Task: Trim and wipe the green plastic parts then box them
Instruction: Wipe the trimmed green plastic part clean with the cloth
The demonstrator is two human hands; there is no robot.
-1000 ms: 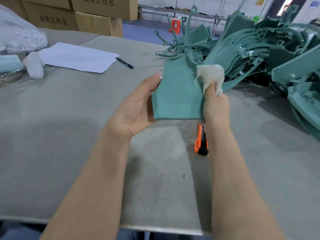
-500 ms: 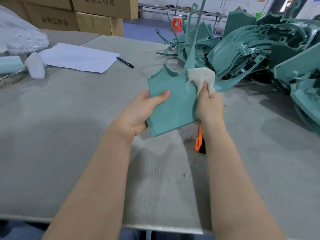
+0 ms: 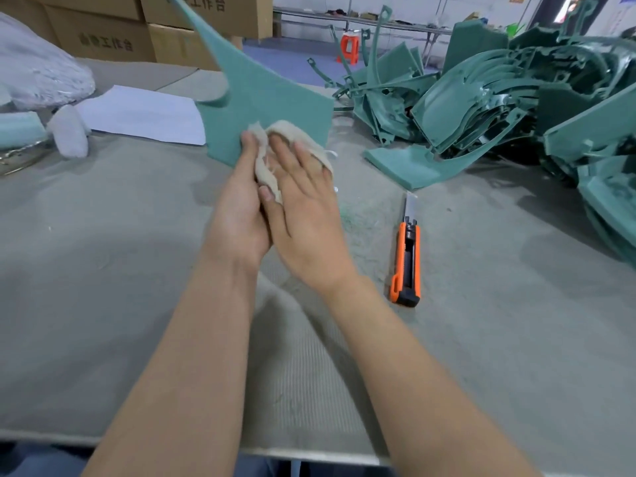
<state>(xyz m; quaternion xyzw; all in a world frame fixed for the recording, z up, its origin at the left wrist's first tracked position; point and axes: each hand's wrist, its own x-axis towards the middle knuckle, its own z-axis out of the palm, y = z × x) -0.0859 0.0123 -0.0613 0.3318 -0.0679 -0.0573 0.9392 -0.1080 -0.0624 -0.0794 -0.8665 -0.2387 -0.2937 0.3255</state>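
I hold a flat green plastic part tilted up over the grey table, its long pointed tip toward the upper left. My left hand grips its near edge, thumb on the upper face. My right hand presses a whitish cloth onto the part's face; its fingers lie fairly straight over the cloth, which folds round the fingertips, and the thumb pinches the cloth's lower end. The two hands touch each other.
An orange utility knife with its blade out lies on the table right of my hands. A pile of green parts fills the far right. White paper, a white roll, a plastic bag and cardboard boxes are far left.
The part has swung from right of centre to the upper left and tilted flatter. My right hand with the cloth has slid from the part's right edge onto its face, beside my left hand.
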